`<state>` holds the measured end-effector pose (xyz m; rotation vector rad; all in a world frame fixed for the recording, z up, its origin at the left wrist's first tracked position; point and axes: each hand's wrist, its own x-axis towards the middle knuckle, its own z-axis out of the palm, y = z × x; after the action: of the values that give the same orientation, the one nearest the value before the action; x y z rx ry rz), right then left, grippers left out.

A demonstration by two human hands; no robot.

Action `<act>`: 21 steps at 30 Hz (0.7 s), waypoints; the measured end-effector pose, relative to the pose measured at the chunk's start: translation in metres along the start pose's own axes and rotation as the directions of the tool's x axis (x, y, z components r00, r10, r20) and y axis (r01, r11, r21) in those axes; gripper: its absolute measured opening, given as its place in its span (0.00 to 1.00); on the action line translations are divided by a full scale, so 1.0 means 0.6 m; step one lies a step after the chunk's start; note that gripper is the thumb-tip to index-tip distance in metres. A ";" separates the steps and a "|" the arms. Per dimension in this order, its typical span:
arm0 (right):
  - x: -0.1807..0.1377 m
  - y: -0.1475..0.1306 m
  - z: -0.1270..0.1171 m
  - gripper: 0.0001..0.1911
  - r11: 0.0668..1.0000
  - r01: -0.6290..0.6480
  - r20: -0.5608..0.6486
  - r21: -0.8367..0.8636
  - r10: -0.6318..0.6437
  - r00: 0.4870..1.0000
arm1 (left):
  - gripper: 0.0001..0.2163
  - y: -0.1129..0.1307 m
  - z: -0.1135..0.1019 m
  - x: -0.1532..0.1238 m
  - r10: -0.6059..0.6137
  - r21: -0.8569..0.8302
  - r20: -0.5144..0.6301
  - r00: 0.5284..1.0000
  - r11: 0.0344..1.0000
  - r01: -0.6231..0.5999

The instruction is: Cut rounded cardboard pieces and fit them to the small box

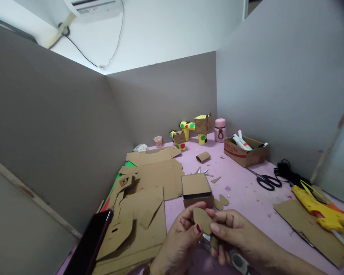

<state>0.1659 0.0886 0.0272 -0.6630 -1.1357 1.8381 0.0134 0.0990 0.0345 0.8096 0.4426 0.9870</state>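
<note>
My left hand (184,233) pinches a leaf-shaped cardboard piece (202,220) between thumb and fingers. The right hand (237,231) is closed on the same piece's lower right edge. A second small brown piece (214,242) shows under my right fingers; its full shape is hidden. Just beyond the hands stands a small cardboard box (196,185) with a dark band below its top. Two more cut-out cardboard ovals (221,201) lie beside it. Below the right hand is a grey and white object, partly covered, whose kind I cannot make out.
Cardboard sheets (154,172) and a phone (87,242) lie on the left. Scissors (266,181), a yellow glue gun (322,212) and a box of markers (246,151) are on the right. Painted cardboard animals (186,131) and a pink bottle (220,130) stand behind. Grey panels surround the table.
</note>
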 end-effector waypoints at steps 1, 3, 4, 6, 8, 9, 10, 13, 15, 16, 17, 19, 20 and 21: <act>0.000 0.000 0.000 0.18 1.000 0.001 -0.003 -0.004 -0.001 1.000 | 0.19 0.001 0.001 -0.001 -0.002 0.005 0.004 1.000 1.000 0.002; 0.001 0.000 -0.002 0.16 1.000 -0.003 -0.013 -0.011 0.002 1.000 | 0.18 0.002 0.001 -0.001 0.000 0.013 -0.002 1.000 1.000 0.000; 0.002 0.000 -0.002 0.16 1.000 -0.006 -0.018 -0.014 0.006 1.000 | 0.18 0.002 0.000 -0.001 0.003 0.020 -0.003 1.000 1.000 -0.003; 0.002 0.000 -0.004 0.17 1.000 -0.015 -0.022 -0.022 0.015 1.000 | 0.19 0.001 -0.002 -0.001 0.017 0.040 -0.008 1.000 0.999 -0.017; 0.002 0.000 -0.004 0.18 1.000 -0.013 -0.027 -0.028 0.012 1.000 | 0.19 0.000 -0.005 0.000 0.029 0.074 -0.009 1.000 0.997 -0.029; 0.002 0.000 -0.004 0.18 0.999 -0.006 -0.033 -0.032 0.005 0.999 | 0.19 0.000 -0.006 0.000 0.030 0.093 -0.002 1.000 0.995 -0.029; 0.002 0.001 -0.004 0.18 0.999 0.003 -0.042 -0.035 -0.004 0.999 | 0.19 0.000 -0.007 0.001 0.027 0.108 0.002 1.000 0.994 -0.027; 0.002 0.002 -0.003 0.18 0.999 0.023 -0.076 -0.048 -0.027 0.997 | 0.20 0.003 -0.007 0.000 0.030 0.143 0.002 1.000 0.989 -0.030; 0.002 0.002 -0.002 0.18 0.998 0.024 -0.091 -0.059 -0.030 0.995 | 0.20 0.006 -0.006 -0.001 0.046 0.152 -0.003 0.999 0.987 -0.045; 0.001 0.001 -0.001 0.19 0.997 0.024 -0.096 -0.067 -0.030 0.995 | 0.20 0.007 -0.006 -0.001 0.055 0.154 -0.009 0.998 0.987 -0.053; 0.001 0.000 0.000 0.19 0.997 0.025 -0.100 -0.079 -0.033 0.994 | 0.19 0.008 -0.006 0.000 0.061 0.152 -0.008 0.998 0.987 -0.059; -0.001 -0.004 0.003 0.21 0.993 0.039 -0.113 -0.110 -0.051 0.992 | 0.19 0.008 -0.006 0.001 0.072 0.147 -0.008 0.997 0.987 -0.070; -0.002 -0.006 0.004 0.21 0.990 0.051 -0.123 -0.129 -0.067 0.990 | 0.18 0.008 -0.006 0.001 0.076 0.142 -0.007 0.997 0.987 -0.074; -0.003 -0.009 0.006 0.21 0.987 0.065 -0.132 -0.148 -0.085 0.988 | 0.18 0.007 -0.006 0.002 0.077 0.138 -0.003 0.997 0.987 -0.076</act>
<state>0.1664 0.0865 0.0334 -0.8060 -1.1918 1.6321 0.0093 0.1027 0.0355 0.9532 0.4943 1.0397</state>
